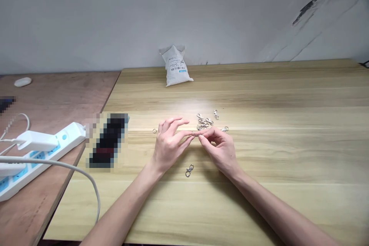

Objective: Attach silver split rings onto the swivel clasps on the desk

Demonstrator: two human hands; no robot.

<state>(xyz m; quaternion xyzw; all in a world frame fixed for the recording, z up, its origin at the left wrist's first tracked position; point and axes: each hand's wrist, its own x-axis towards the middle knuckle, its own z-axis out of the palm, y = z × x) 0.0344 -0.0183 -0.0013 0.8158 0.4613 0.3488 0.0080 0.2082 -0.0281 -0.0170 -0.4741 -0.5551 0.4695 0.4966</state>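
Observation:
Over the middle of the table, a small silvery metal clasp is pinched between my two hands, mostly covered by the fingertips. My left hand grips its left end with thumb and index finger, the other fingers raised. On its right end, the thumb and curled fingers of my right hand are closed. Just beyond the hands lies a small pile of metal swivel clasps with rings. Single clasps lie near it, one behind and another by my right knuckles. Nearer me lies one more clasp. A loose ring is left of my left hand.
A white printed plastic pouch leans near the wall. To the left are a pixelated dark, flat object, a white power strip with plugged chargers, and a grey cable crossing the wooden table's left edge. A small white case lies farther back.

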